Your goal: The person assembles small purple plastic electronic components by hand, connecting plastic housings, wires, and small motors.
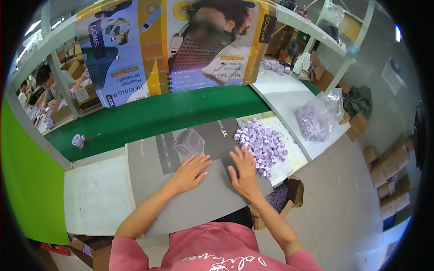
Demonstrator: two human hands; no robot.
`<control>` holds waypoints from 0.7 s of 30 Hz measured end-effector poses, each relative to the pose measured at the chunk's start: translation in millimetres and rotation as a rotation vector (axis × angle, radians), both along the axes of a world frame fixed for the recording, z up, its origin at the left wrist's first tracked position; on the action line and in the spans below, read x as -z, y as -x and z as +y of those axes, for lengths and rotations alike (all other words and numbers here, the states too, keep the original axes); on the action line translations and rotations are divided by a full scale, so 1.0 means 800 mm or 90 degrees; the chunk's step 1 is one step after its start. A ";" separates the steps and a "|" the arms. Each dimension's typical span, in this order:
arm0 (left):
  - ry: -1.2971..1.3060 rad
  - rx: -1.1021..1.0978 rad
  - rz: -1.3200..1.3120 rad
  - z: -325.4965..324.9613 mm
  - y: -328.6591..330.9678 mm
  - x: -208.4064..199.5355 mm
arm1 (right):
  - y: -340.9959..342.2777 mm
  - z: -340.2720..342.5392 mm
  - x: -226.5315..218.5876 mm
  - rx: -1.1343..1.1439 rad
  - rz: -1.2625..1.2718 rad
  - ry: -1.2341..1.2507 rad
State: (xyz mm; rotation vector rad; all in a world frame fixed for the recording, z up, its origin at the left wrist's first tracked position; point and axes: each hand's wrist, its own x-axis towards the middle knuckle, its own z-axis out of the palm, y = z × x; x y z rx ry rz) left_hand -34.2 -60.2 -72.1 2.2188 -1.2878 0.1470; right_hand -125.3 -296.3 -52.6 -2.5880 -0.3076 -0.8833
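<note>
A large flat grey cardboard sheet (190, 203) with a dark printed panel covers the middle of the white worktable. My left hand (189, 173) lies flat on it near the panel, fingers stretched out. My right hand (244, 174) rests toward the sheet's right side with its fingers spread, the fingertips beside a heap of small lilac cube-shaped pieces (266, 149). The heap sits on the table just right of the sheet, partly against its edge. Neither hand holds anything.
Behind the table runs a green conveyor belt (181, 108) carrying a small lilac round part (78, 141). Printed packaging sheets (153, 45) hang above it. A clear bag of lilac pieces (314, 122) stands on the right-hand table. Below my right forearm is an open carton (294, 192). People sit at far left.
</note>
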 end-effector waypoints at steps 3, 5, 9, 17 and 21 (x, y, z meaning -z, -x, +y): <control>-0.007 0.014 0.018 -0.002 0.001 0.002 | -0.022 0.052 -0.024 -0.124 -0.004 -0.068; 0.045 0.034 0.015 0.001 0.004 0.005 | -0.041 0.094 -0.029 -0.220 -0.018 -0.080; 0.099 0.033 0.002 0.006 0.000 0.024 | -0.077 0.166 -0.014 -0.309 -0.060 -0.023; -0.100 0.056 -0.255 0.018 -0.008 -0.002 | -0.162 0.171 -0.005 -0.240 -0.014 -0.106; -0.045 0.025 -0.282 0.030 -0.002 -0.017 | -0.207 0.167 -0.014 -0.190 -0.038 -0.160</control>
